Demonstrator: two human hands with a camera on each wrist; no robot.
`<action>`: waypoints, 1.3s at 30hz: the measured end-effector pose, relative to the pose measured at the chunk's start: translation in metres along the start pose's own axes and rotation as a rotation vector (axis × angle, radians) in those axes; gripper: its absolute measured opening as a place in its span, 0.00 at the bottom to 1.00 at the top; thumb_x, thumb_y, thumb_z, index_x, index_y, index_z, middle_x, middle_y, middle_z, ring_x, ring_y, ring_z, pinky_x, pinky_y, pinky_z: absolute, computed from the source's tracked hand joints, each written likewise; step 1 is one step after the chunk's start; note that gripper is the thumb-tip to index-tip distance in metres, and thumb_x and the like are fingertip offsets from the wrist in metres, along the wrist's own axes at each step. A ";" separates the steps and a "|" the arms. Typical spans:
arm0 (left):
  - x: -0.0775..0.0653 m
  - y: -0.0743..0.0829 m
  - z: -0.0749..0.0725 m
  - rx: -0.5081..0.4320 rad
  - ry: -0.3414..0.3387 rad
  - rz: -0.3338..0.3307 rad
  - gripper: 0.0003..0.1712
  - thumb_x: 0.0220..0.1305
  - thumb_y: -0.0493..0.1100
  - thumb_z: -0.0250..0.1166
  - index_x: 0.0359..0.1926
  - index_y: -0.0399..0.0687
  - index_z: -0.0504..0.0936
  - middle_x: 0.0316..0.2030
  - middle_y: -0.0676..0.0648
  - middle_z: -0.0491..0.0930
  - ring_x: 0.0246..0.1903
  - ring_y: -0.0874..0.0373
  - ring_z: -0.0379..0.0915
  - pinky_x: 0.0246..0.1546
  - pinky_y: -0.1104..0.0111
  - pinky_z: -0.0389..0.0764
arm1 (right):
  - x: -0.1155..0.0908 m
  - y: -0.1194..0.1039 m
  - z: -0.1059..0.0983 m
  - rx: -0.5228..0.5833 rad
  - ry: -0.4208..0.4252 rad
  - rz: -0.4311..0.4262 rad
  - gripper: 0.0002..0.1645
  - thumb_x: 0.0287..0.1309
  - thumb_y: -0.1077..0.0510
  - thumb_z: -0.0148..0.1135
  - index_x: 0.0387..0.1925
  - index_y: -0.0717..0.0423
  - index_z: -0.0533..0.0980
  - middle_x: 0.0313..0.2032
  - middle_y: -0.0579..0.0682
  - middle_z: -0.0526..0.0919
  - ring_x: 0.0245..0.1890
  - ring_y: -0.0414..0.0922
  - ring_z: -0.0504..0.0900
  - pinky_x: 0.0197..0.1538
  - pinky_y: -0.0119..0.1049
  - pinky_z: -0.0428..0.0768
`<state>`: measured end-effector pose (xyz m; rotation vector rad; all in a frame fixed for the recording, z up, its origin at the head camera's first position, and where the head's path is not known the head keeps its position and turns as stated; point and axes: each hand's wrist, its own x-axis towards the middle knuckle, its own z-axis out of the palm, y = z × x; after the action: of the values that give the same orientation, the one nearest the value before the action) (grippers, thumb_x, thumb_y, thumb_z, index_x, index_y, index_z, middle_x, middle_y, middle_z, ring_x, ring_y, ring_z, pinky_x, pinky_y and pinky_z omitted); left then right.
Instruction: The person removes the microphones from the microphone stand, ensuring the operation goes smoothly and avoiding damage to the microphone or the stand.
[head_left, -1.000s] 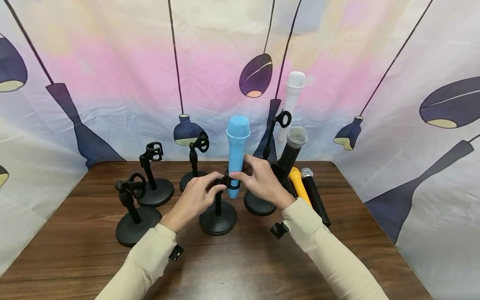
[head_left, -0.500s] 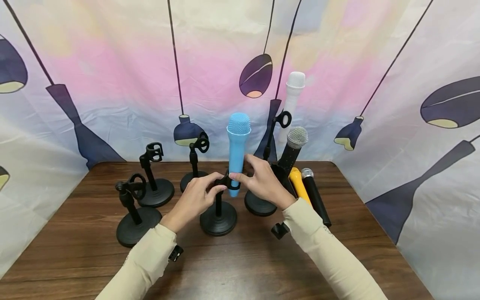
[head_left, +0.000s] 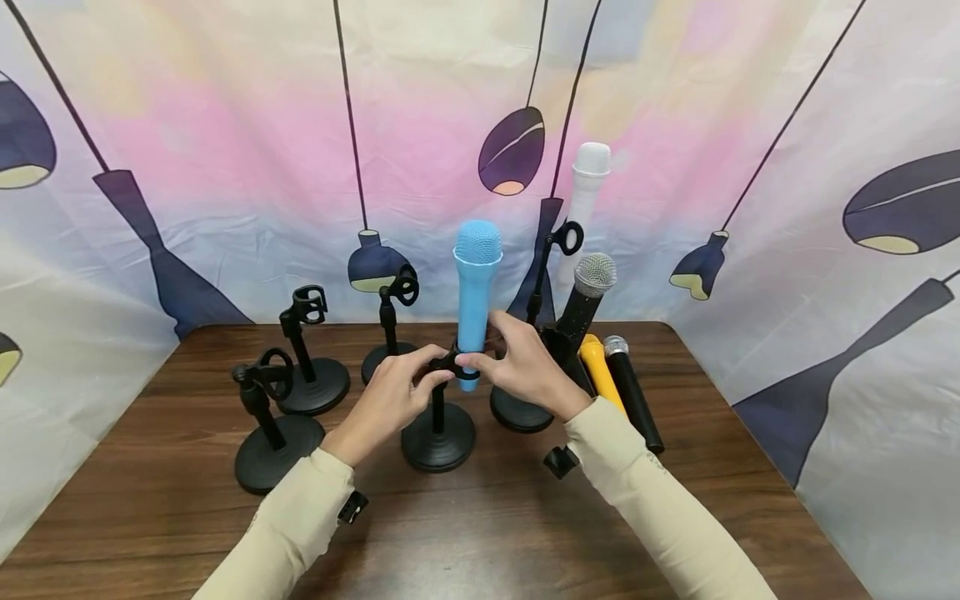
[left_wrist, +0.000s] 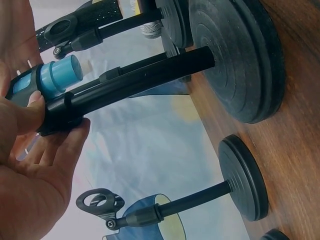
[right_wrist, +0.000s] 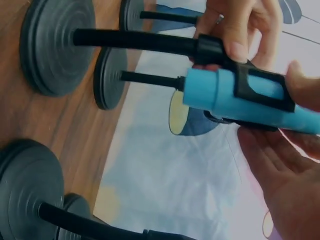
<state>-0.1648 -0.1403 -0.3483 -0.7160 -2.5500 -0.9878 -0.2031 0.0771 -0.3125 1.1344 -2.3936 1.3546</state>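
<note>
A light blue microphone (head_left: 474, 287) stands nearly upright inside the clip (right_wrist: 267, 90) of the front desktop microphone stand (head_left: 438, 437). My left hand (head_left: 390, 396) pinches that stand just under the clip, thumb in front and fingers behind, as the left wrist view shows. On the other side, my right hand (head_left: 525, 362) grips the microphone at the clip. Its thumb lies at the clip's edge and its fingers pass behind the handle. The microphone's lower end (left_wrist: 67, 70) sticks out below the clip.
Stands with bare clips surround the work: front left (head_left: 266, 450), back left (head_left: 311, 383) and back middle (head_left: 390, 325). A taller one (head_left: 542, 275) is behind my right hand. At right are black (head_left: 579, 312), white (head_left: 585, 192), yellow (head_left: 598, 371) and silver-headed black (head_left: 633, 396) microphones.
The blue microphone has risen slightly in the clip, and my right thumb has slid a little lower. My left hand stays almost still on the stand.
</note>
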 end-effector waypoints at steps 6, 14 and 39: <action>-0.001 -0.001 -0.001 0.001 0.004 -0.013 0.16 0.72 0.43 0.64 0.57 0.43 0.82 0.18 0.57 0.71 0.15 0.64 0.63 0.22 0.68 0.69 | 0.002 -0.001 0.000 -0.114 0.038 -0.045 0.14 0.67 0.58 0.68 0.49 0.61 0.77 0.35 0.51 0.84 0.28 0.43 0.80 0.33 0.35 0.77; -0.006 -0.001 -0.001 0.002 0.002 -0.024 0.15 0.72 0.43 0.64 0.56 0.44 0.82 0.18 0.58 0.72 0.15 0.64 0.63 0.21 0.68 0.69 | 0.000 -0.003 0.003 -0.130 0.016 -0.032 0.18 0.68 0.56 0.67 0.51 0.61 0.72 0.36 0.50 0.81 0.30 0.41 0.80 0.35 0.37 0.81; -0.001 0.000 0.000 -0.010 0.004 -0.002 0.15 0.72 0.42 0.64 0.56 0.44 0.82 0.18 0.58 0.71 0.14 0.65 0.62 0.21 0.68 0.68 | 0.003 -0.007 -0.002 -0.164 0.020 -0.070 0.17 0.70 0.58 0.64 0.51 0.63 0.70 0.34 0.52 0.80 0.26 0.43 0.75 0.29 0.35 0.75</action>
<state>-0.1642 -0.1412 -0.3486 -0.7134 -2.5442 -1.0026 -0.2007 0.0751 -0.3057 1.1434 -2.3766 1.1203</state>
